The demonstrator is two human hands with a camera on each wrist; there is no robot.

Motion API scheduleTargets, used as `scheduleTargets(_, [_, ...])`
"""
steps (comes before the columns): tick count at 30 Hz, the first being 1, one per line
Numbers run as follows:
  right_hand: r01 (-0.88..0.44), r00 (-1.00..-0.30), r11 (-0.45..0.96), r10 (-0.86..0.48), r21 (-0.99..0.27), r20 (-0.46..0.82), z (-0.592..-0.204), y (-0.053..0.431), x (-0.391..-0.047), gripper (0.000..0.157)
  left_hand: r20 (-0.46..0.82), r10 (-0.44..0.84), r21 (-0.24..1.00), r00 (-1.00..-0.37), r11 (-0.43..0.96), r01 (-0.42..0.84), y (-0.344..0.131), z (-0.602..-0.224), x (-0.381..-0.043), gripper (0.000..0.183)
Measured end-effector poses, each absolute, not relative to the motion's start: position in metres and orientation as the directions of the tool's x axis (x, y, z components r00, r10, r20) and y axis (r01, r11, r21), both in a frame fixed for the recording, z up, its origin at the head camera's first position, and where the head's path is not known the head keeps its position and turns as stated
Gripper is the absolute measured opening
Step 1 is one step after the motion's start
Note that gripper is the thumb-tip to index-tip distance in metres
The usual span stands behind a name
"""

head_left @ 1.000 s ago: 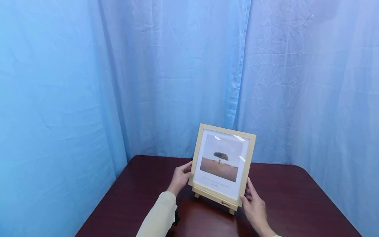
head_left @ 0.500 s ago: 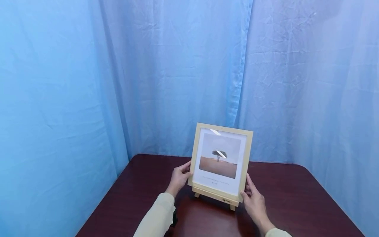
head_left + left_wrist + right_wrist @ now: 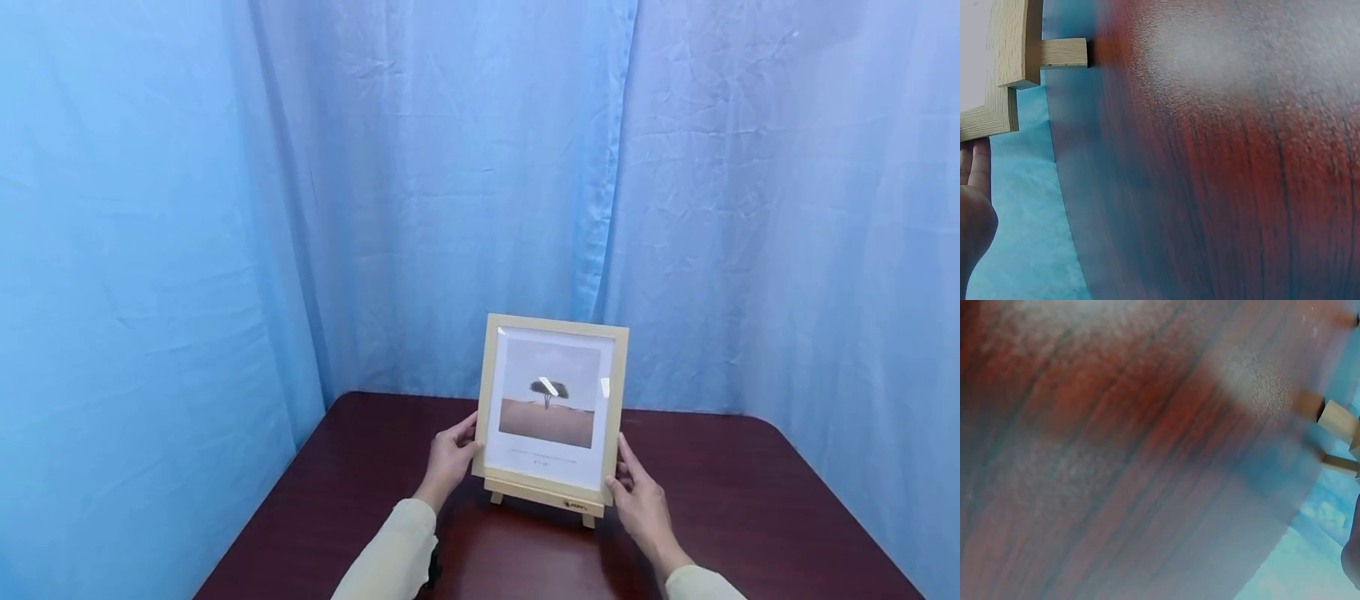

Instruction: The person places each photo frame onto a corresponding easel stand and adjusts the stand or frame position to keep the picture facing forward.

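In the head view, a picture frame (image 3: 547,400) of pale wood holds a print of a lone tree. It leans back on the ledge of a small wooden easel (image 3: 525,492), whose front feet stand on the table. My left hand (image 3: 447,460) holds the frame's lower left side, thumb towards the front. At the lower right side my right hand (image 3: 643,504) grips with the thumb in front and the fingers along the edge. The left wrist view shows the frame's corner above my fingers and an easel leg (image 3: 1063,52). Only part of my right hand enters the right wrist view.
The dark red-brown table (image 3: 735,500) is glossy and has rounded far corners. Blue curtains (image 3: 450,208) hang behind it and along both sides.
The picture frame and easel have turned slightly and now stand more level, with the frame's top shifted left. Both hands have moved a little left with it and keep their hold.
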State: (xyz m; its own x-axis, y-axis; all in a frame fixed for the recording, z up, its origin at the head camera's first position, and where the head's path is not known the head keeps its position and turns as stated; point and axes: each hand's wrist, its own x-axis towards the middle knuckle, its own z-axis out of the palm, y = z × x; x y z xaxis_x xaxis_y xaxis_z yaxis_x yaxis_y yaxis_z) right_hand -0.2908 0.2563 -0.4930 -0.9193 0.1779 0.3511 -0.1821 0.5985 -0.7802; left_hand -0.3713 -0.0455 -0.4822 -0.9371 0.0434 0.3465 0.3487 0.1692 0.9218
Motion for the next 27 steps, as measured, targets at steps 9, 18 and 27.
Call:
scheduleTargets(9, [-0.189,-0.921,0.581,0.174,-0.792,0.348,-0.493,0.256,-0.295,0.073,0.347,0.039,0.923,-0.937,0.166,0.348,-0.048,-0.483,-0.366,0.051])
scheduleTargets(18, [-0.164,-0.934,0.590,0.165,-0.790,0.316,-0.493,0.257,-0.299,0.073,0.328,0.021,0.925,-0.944,0.193,0.326,-0.050,-0.484,-0.359,0.053])
scheduleTargets(27, [-0.163,-0.940,0.597,0.147,-0.785,0.307,-0.491,0.258,-0.303,0.073,0.332,-0.023,0.922,-0.943,0.222,0.319,-0.048,-0.484,-0.356,0.052])
